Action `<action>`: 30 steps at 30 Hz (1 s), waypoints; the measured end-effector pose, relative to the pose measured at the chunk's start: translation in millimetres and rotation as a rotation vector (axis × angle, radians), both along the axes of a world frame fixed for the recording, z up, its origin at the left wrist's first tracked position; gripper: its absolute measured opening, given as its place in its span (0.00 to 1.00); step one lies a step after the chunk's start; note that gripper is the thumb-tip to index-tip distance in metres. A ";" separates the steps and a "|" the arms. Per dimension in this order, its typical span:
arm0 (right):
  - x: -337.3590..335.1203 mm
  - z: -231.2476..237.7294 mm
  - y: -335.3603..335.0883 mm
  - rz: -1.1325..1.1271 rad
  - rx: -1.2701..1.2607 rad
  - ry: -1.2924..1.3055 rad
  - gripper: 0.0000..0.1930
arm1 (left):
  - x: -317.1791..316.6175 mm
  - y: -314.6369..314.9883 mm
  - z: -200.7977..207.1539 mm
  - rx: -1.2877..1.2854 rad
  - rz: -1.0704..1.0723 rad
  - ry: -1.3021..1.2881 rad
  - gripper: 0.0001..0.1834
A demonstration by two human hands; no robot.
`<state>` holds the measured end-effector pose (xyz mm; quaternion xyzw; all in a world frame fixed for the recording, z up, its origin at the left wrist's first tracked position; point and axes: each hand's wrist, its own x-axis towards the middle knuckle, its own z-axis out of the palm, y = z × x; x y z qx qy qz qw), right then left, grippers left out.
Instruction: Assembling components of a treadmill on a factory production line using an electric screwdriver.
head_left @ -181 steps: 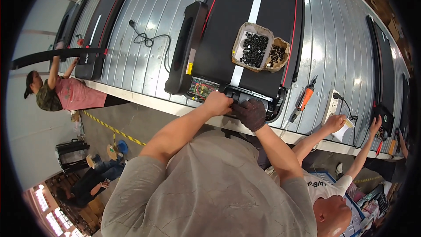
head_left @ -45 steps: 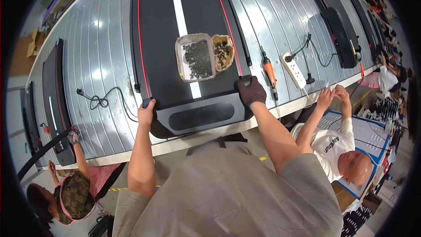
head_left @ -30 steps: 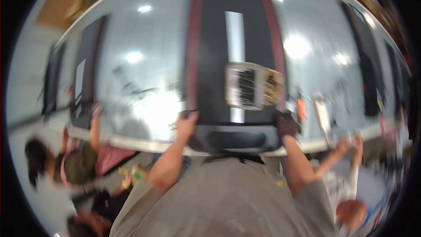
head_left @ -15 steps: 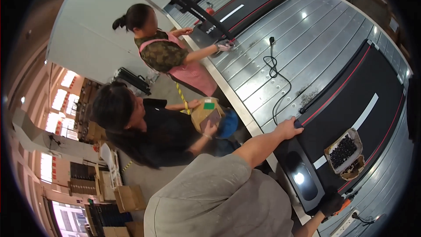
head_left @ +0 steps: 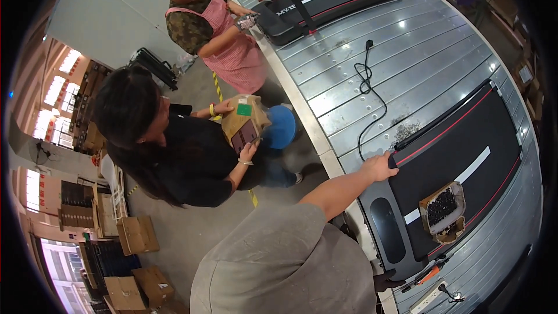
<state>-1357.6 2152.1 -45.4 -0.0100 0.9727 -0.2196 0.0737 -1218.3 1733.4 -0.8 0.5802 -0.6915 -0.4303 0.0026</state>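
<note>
A black treadmill (head_left: 465, 139) with red side lines and a white centre stripe lies flat on the metal table. My left hand (head_left: 378, 167), bare, has its fingers curled round the corner of its near end, beside the dark console panel (head_left: 387, 229). At the opposite corner of that end is my right hand (head_left: 386, 282) in a dark glove; its fingers blend into the dark frame. Just beyond it lies an orange-and-black hand tool (head_left: 429, 275), apart from the glove. An open carton (head_left: 458, 192) of small black parts rests on the running belt.
A black power cord (head_left: 383, 104) trails across the slatted table (head_left: 325, 93). Another treadmill (head_left: 343, 0) stands farther along. A white power strip (head_left: 427, 298) lies near the tool. At left, one person (head_left: 174, 139) holds a wrapped package and phone; another (head_left: 226, 40) wears a pink apron. A blue bucket (head_left: 280, 128) stands between.
My right hand has left the orange tool and moved to the treadmill's corner. My left hand stays on its corner. The aproned person has drawn a gloved hand back from the other treadmill's post.
</note>
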 end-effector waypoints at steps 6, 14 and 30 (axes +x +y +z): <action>-60.0 -79.9 43.4 0.133 0.282 0.296 0.34 | -3.5 6.5 -4.6 0.085 0.002 0.001 0.47; -124.6 -158.8 85.5 0.162 0.101 0.447 0.25 | -30.4 22.5 -24.4 0.113 -0.006 0.055 0.49; -19.8 -78.5 45.0 0.182 -0.696 0.087 0.48 | -42.7 176.5 -26.4 -0.836 -1.578 0.161 0.43</action>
